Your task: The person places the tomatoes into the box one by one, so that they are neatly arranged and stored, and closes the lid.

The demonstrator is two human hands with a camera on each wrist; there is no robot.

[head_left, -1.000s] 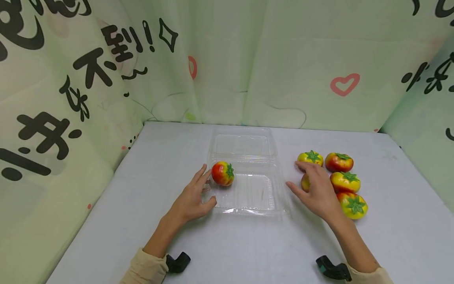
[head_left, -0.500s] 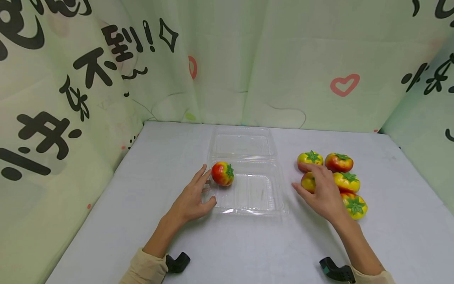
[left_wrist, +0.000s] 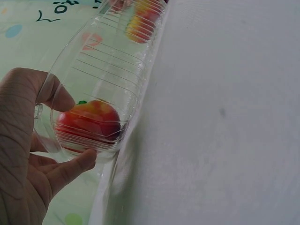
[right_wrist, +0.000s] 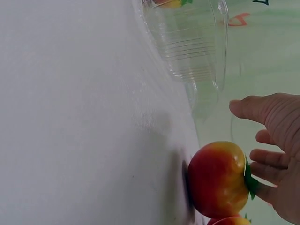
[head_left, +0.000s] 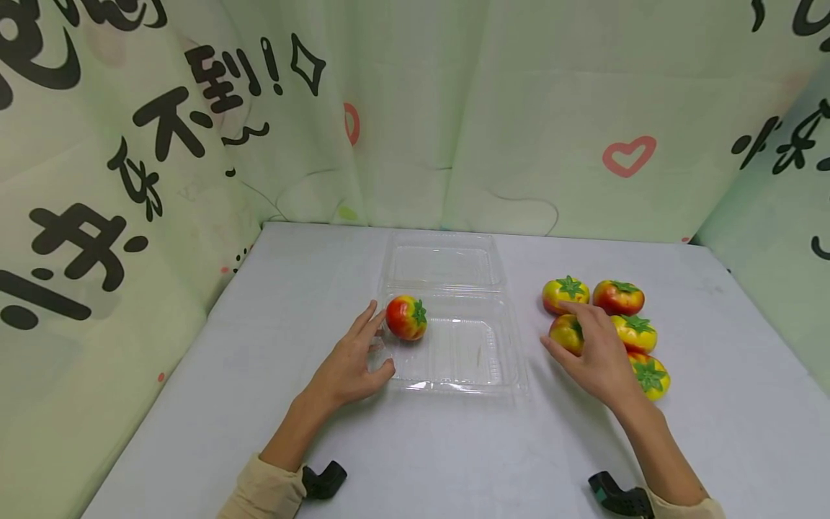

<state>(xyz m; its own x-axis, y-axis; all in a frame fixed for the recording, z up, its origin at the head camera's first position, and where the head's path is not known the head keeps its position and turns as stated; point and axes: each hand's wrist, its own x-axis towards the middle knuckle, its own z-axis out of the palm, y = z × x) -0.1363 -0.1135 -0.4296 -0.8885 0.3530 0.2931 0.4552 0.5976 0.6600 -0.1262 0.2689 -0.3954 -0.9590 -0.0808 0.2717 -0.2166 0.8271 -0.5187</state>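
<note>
My left hand (head_left: 353,364) holds the near left corner of an open clear plastic container (head_left: 463,349), thumb at its front wall and fingers along its side. Inside, at the left, sits a red-and-yellow persimmon (head_left: 406,318) with a green calyx; it shows through the ribbed plastic in the left wrist view. My right hand (head_left: 603,360) is spread over another persimmon (head_left: 566,333) on the table, thumb on its near side. In the right wrist view this persimmon (right_wrist: 218,178) lies beside the fingers, its calyx towards the palm, the thumb apart from it.
More persimmons surround the right hand: one (head_left: 565,291) behind it, one (head_left: 619,297) at the back right, others (head_left: 635,333) along its right side. The container's lid (head_left: 444,261) lies folded back on the white table (head_left: 292,288). A printed green curtain (head_left: 506,108) encloses the table.
My right hand has shifted slightly right and nearer to me, coming off the back persimmon to sit over the front left one. The left hand and container have stayed put.
</note>
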